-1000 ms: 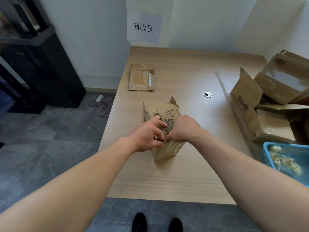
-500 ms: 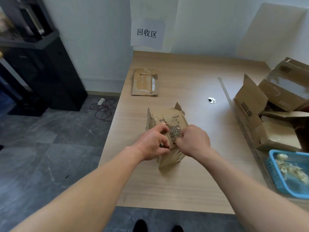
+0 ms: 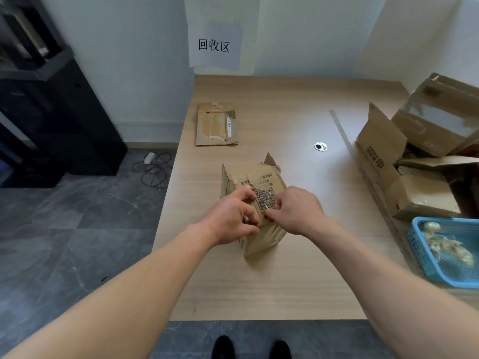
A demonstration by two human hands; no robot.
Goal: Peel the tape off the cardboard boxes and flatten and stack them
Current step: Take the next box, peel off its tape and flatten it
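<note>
Light wooden table (image 3: 285,281) fills the middle of your view, pushed against a white wall where a paper sign (image 3: 215,45) hangs at 12 o'clock. Your small cardboard box (image 3: 259,177) rests on the table near its centre, its torn flaps pointing toward 12 o'clock and its QR label (image 3: 264,198) facing up.

Your left hand (image 3: 230,218) grips the box from 9 o'clock, with the fingers curled over its upper left edge. Your right hand (image 3: 298,211) comes in from 3 o'clock, thumb and forefinger pinched together at the near edge of the QR label. Whether they hold clear tape or the label's own edge is too small to tell. The two hands nearly touch over the box.

At 11 o'clock from the box, well apart, a flattened box (image 3: 216,125) lies flat near the table's left edge. At 2 to 3 o'clock a pile of unflattened boxes (image 3: 414,151) leans together, some with flaps up and glossy tape across them. At 4 o'clock a blue basket (image 3: 427,270) holds crumpled pale scraps. A round grommet (image 3: 320,146) sits in the tabletop at 1 o'clock.

Off the table at 9 to 10 o'clock a black cabinet (image 3: 64,112) stands on grey floor tiles, with a coil of cable (image 3: 153,169) beside it. Your shoes (image 3: 225,345) show at 6 o'clock.
</note>
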